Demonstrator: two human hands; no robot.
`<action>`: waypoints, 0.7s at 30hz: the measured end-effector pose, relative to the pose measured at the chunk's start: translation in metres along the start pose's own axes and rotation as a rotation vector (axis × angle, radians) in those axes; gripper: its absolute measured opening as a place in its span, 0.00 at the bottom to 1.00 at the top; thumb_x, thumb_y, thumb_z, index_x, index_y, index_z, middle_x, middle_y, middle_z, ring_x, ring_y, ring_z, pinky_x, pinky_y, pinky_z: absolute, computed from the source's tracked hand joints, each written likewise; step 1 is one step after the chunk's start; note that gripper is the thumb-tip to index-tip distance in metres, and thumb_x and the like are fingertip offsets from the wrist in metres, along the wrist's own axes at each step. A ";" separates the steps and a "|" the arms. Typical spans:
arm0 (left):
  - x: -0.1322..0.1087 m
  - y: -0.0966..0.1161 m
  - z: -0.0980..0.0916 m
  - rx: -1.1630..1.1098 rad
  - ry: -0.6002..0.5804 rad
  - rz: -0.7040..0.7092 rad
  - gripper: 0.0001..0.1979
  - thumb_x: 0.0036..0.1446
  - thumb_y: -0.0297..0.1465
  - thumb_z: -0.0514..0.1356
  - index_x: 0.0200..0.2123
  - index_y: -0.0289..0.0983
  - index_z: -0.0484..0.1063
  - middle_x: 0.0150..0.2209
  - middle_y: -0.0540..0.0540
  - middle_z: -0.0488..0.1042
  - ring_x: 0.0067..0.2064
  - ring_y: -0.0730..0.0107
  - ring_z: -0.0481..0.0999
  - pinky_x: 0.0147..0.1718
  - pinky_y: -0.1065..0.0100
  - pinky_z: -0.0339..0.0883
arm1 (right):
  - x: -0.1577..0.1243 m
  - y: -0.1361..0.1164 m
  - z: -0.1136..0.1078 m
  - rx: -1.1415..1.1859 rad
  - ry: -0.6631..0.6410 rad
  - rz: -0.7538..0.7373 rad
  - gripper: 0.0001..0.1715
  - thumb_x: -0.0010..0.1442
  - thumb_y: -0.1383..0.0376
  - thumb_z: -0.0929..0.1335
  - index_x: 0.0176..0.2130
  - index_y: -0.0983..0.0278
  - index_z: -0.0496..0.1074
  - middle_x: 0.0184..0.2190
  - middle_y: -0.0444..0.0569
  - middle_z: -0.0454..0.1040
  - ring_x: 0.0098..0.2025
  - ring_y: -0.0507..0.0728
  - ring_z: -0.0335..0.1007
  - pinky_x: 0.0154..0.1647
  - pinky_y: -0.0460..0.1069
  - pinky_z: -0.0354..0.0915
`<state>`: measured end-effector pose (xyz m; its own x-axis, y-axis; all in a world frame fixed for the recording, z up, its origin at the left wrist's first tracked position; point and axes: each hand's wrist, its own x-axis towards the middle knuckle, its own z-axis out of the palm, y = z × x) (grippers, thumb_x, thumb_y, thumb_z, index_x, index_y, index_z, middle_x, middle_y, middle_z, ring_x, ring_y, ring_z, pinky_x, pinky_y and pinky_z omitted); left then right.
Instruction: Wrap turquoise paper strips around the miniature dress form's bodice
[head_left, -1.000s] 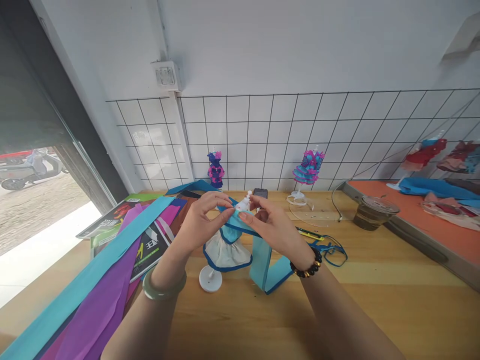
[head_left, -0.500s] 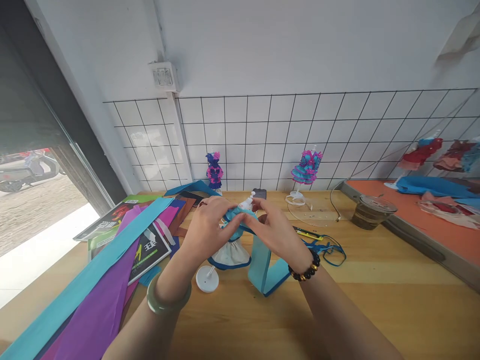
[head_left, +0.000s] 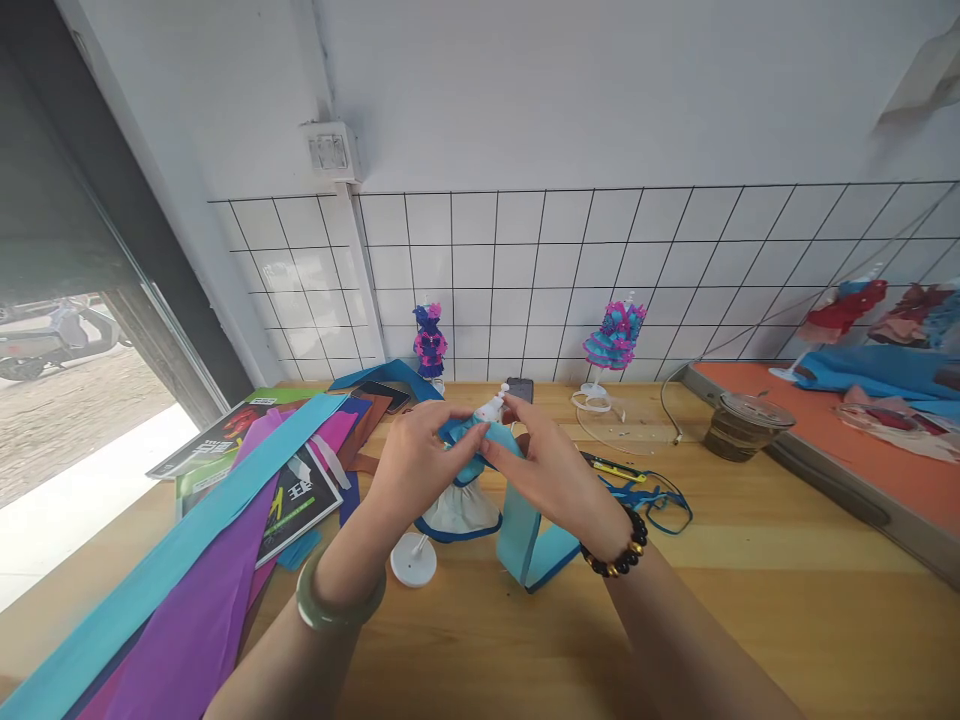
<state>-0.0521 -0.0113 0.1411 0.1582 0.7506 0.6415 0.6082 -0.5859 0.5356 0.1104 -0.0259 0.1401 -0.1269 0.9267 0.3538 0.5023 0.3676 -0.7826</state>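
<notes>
A small white doll mannequin (head_left: 493, 407) stands on a round white base (head_left: 413, 573) on the wooden table (head_left: 750, 610). It wears a white skirt edged in dark blue (head_left: 460, 511). My left hand (head_left: 420, 462) and my right hand (head_left: 544, 470) meet at its waist. Both pinch a light blue paper ribbon (head_left: 525, 530) against the body. The ribbon hangs down to the table and folds back to the right.
Long blue and purple paper strips (head_left: 187, 590) lie over magazines (head_left: 247, 450) at left. Two dressed mannequins (head_left: 430, 342) (head_left: 615, 335) stand by the tiled wall. A phone (head_left: 520, 388), a lidded cup (head_left: 744, 425), blue cord (head_left: 660, 497) and an orange board (head_left: 862, 450) with more dresses lie to the right.
Both hands have dropped slightly and closed in on the mannequin's waist, pressing the blue ribbon tighter round it. The mannequin leans a little more to the right.
</notes>
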 end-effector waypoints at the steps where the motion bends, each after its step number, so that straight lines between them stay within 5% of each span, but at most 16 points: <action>1: 0.000 0.000 0.000 -0.006 0.003 -0.010 0.08 0.54 0.37 0.62 0.34 0.39 0.76 0.35 0.47 0.80 0.38 0.62 0.78 0.38 0.62 0.70 | 0.000 -0.001 0.000 -0.004 -0.011 0.020 0.25 0.57 0.55 0.66 0.52 0.61 0.65 0.45 0.53 0.68 0.28 0.52 0.62 0.25 0.48 0.59; 8: 0.003 -0.005 -0.004 -0.101 0.006 -0.100 0.09 0.54 0.37 0.61 0.34 0.39 0.76 0.35 0.47 0.80 0.39 0.62 0.78 0.39 0.63 0.71 | 0.003 0.001 -0.006 0.129 -0.080 0.084 0.36 0.56 0.52 0.67 0.61 0.58 0.58 0.48 0.52 0.67 0.25 0.49 0.62 0.25 0.48 0.63; 16: 0.008 -0.023 -0.006 -0.290 -0.041 -0.206 0.13 0.52 0.41 0.62 0.35 0.38 0.76 0.37 0.44 0.79 0.41 0.60 0.77 0.43 0.61 0.71 | 0.011 0.005 -0.011 0.386 -0.075 0.134 0.29 0.59 0.51 0.66 0.55 0.63 0.63 0.45 0.52 0.72 0.32 0.52 0.75 0.39 0.51 0.72; 21: 0.009 -0.025 -0.005 -0.324 -0.041 -0.204 0.13 0.52 0.40 0.62 0.35 0.37 0.76 0.36 0.44 0.79 0.40 0.60 0.77 0.42 0.61 0.71 | 0.010 0.005 -0.006 0.337 -0.027 0.095 0.29 0.59 0.50 0.66 0.53 0.64 0.65 0.39 0.50 0.73 0.30 0.53 0.75 0.33 0.50 0.71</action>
<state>-0.0693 0.0086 0.1360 0.0945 0.8695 0.4847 0.3541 -0.4844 0.8000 0.1162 -0.0149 0.1430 -0.1179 0.9580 0.2615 0.2031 0.2811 -0.9379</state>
